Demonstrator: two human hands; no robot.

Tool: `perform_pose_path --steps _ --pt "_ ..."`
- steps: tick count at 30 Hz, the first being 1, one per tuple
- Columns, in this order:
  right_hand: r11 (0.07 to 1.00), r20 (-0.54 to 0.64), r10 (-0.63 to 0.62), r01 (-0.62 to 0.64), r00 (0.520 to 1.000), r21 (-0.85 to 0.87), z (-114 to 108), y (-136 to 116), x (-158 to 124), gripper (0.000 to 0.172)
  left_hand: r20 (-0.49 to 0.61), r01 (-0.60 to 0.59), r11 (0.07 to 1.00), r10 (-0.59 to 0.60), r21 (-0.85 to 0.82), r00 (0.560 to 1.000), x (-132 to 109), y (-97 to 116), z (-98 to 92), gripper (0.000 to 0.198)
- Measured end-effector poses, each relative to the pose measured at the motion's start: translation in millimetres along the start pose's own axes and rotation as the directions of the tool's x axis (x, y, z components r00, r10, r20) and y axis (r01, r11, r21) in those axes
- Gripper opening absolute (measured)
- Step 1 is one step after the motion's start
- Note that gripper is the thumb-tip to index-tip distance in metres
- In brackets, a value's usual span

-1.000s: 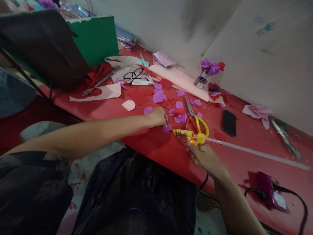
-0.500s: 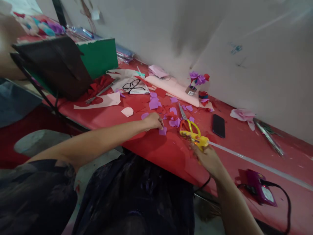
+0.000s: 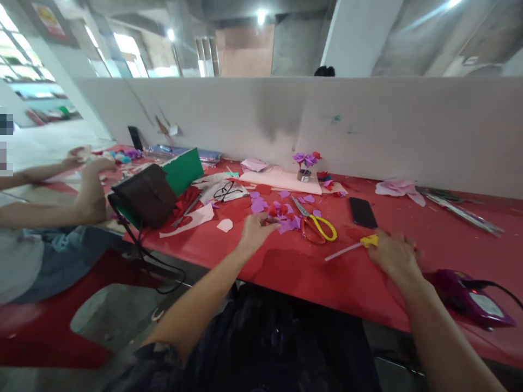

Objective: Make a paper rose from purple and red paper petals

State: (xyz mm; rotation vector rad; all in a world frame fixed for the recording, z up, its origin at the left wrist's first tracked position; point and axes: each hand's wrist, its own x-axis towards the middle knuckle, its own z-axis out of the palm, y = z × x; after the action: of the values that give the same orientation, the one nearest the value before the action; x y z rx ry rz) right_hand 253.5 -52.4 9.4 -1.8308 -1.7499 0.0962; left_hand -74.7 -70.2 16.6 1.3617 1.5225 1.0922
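My left hand (image 3: pixel 256 233) is over the table at the edge of the purple and red paper petals (image 3: pixel 259 204), its fingers pressed together on something too small to make out. Beyond it to the right lie scissors (image 3: pixel 322 227) with yellow and red handles. My right hand (image 3: pixel 394 251), slightly blurred, is closed round a yellow glue gun (image 3: pixel 369 241), mostly hidden by the hand. A pale glue stick (image 3: pixel 344 251) extends from the gun toward the left. Purple paper roses (image 3: pixel 306 159) stand in a small pot near the wall.
A black phone (image 3: pixel 363 212) lies behind my right hand. A purple device (image 3: pixel 469 299) with a cable sits at the right. Glasses (image 3: pixel 226 190), a brown bag (image 3: pixel 149 196) and a green box (image 3: pixel 184 171) are leftward. Another person's arms (image 3: pixel 87 198) reach over the table.
The view has tilted up, showing the room behind the partition. My right hand has moved right, away from the scissors, and the glue gun has turned. A purple piece no longer shows below my left fingertips.
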Motion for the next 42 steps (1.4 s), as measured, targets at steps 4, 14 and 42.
perform_pose_path --steps 4,14,42 --pt "0.879 0.152 -0.383 0.308 0.911 0.364 -3.0 -88.5 -33.0 0.036 -0.111 -0.218 0.976 0.213 -0.031 0.971 -22.4 -5.5 14.3 0.017" --pt "0.875 0.210 -0.474 0.431 0.855 0.220 -17.6 -172.4 -85.1 0.010 -0.233 -0.429 0.892 0.391 -0.144 0.891 -78.5 -23.4 17.3 0.002" --pt "0.309 0.317 0.174 -0.357 0.932 0.881 13.3 -149.5 -88.2 0.021 -0.233 -0.443 0.826 0.381 -0.348 0.894 -79.8 -71.7 20.4 0.024"
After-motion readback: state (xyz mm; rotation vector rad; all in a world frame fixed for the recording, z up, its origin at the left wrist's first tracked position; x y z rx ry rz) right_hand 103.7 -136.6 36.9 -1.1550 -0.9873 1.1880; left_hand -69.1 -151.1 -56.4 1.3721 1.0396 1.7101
